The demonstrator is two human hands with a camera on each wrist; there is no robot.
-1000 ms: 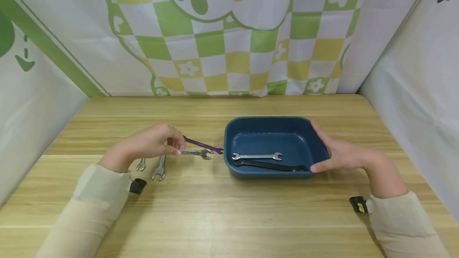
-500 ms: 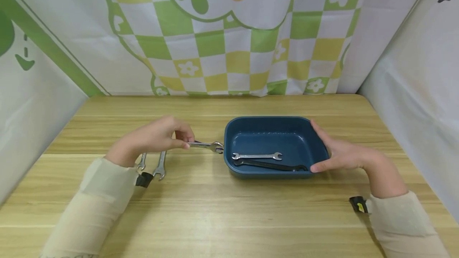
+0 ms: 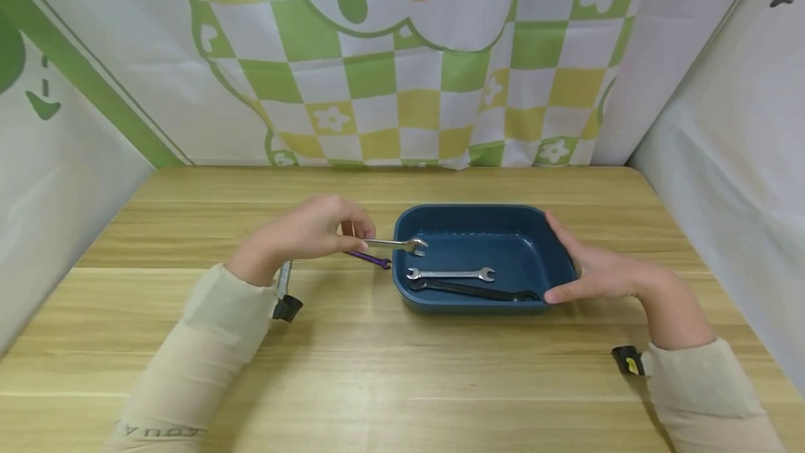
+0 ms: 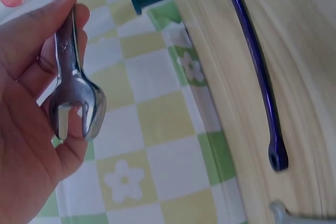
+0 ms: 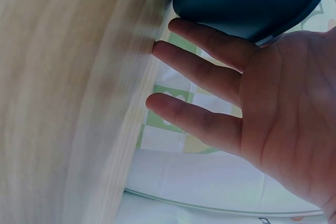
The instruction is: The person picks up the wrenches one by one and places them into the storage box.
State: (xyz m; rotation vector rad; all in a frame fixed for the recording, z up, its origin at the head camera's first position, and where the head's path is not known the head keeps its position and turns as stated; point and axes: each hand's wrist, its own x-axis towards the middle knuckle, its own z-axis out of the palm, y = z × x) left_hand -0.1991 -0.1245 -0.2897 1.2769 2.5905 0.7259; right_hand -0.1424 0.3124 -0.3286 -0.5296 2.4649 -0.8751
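The left hand point(image 3: 308, 233) pinched a small silver wrench point(image 3: 393, 245) by one end between thumb and fingers, holding it level in the air so that its free open jaw reached just over the left rim of the blue tray point(image 3: 402, 226). That end-grip left most of the tool's length clear to pass over the rim. The right hand point(image 3: 597, 268) lay with straight fingers against the tray's right wall, apparently to keep it from sliding. Inside the tray lay a second silver wrench point(image 3: 450, 274) and, nearer the front wall, a black wrench point(image 3: 472, 291). On the wooden surface point(image 3: 402, 369), a purple wrench point(image 3: 367, 259) lay just left of the tray, and another silver wrench point(image 3: 284, 279) showed partly behind the left forearm.
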